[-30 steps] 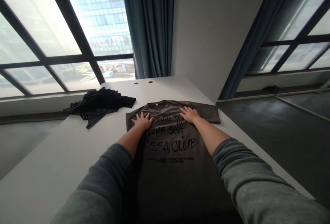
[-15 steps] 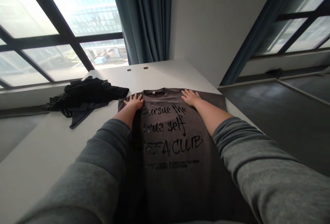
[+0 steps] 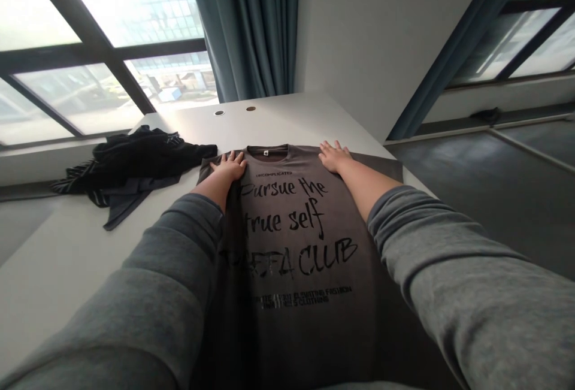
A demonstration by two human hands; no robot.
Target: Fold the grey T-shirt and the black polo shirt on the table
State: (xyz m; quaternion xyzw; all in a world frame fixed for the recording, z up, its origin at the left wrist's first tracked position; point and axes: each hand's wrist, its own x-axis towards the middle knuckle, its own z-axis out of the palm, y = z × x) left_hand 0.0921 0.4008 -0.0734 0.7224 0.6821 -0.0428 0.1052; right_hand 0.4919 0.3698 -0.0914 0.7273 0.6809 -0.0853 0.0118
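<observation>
A brown T-shirt [image 3: 291,240] with black lettering lies flat, front up, on a white table [image 3: 67,246], its collar pointing away from me. My left hand [image 3: 230,166] rests flat on the shirt's left shoulder beside the collar, fingers spread. On the right shoulder my right hand [image 3: 333,156] lies flat too, fingers stretched out. Both forearms reach over the shirt in grey sleeves. Neither hand holds anything.
A heap of black and grey clothes [image 3: 130,168] lies on the table to the left of the shirt. Two round cable holes [image 3: 233,111] sit near the table's far edge. The table's right edge drops to a dark floor [image 3: 485,186]. Windows and blue curtains stand behind.
Both hands slid away from me over the shirt, from the chest lettering up to the shoulders beside the collar. The top line of lettering now shows.
</observation>
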